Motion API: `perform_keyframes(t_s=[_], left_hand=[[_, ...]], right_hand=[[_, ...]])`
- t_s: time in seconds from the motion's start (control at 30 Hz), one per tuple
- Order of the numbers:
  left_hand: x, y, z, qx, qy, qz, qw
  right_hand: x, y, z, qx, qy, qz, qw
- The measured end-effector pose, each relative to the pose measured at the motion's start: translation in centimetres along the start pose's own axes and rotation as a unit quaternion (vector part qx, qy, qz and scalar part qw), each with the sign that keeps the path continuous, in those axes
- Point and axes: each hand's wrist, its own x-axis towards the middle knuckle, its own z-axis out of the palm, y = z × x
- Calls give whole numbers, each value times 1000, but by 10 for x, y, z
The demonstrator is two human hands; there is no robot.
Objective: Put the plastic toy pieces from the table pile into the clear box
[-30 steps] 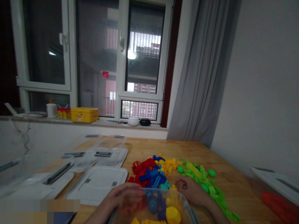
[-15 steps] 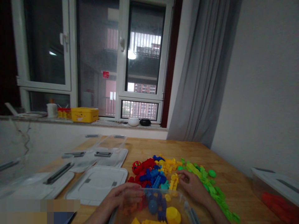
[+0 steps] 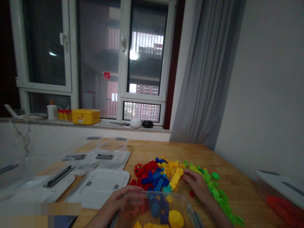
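Note:
In front of me stands a clear plastic box (image 3: 182, 197) with yellow, blue and red toy pieces inside. My left hand (image 3: 128, 198) holds the box at its far left corner, fingers along the wall. Past the box, my right hand (image 3: 196, 183) is closed at the upper end of a tilted yellow building block (image 3: 176, 179); the fingertips are partly hidden. Red blocks (image 3: 150, 166), blue blocks (image 3: 156, 179) and yellow blocks (image 3: 172, 166) lie heaped beyond the box. A small red piece (image 3: 192, 193) lies on the table under my right hand.
Green blocks (image 3: 220, 198) trail along the right side of the wooden table (image 3: 239, 180). White lids (image 3: 99, 186) and clear boxes (image 3: 114, 144) stand at the left. A lidded box (image 3: 280, 190) with red-orange contents sits at the right edge.
My right hand has moved slightly up, and the yellow block at its fingers has tilted. A small red piece now shows below the hand. My left hand stays on the box.

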Motion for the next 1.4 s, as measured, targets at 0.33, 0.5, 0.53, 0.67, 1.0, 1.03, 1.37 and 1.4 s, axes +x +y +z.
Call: perform_keyframes(t_s=[0.33,0.5,0.53,0.67,1.0,1.03,1.37,1.4], left_hand=[[-1,5,5,-12,-1,3,1000],[-2,5,5,-4,1,11,1000],[-2,4,4,-5,0,9,1000],[0,4,3,-12,-5,-2,1000],[0,4,2,16,2,12,1000],[0,3,2,17,2,12,1000],[0,-2,-1,-13,-36,8,999],[0,-2,-1,-14,-40,5,999]], right_hand=[[-19,-7,22,141,-45,28,989],[-26,-4,28,171,-86,36,981],[-26,-4,29,163,-102,29,981],[-27,-9,30,140,-159,-4,977],[-28,-19,27,114,-200,-39,972],[-26,-16,28,112,-179,-27,977],[2,54,28,-148,-127,-60,979],[4,63,28,-179,-145,-59,971]])
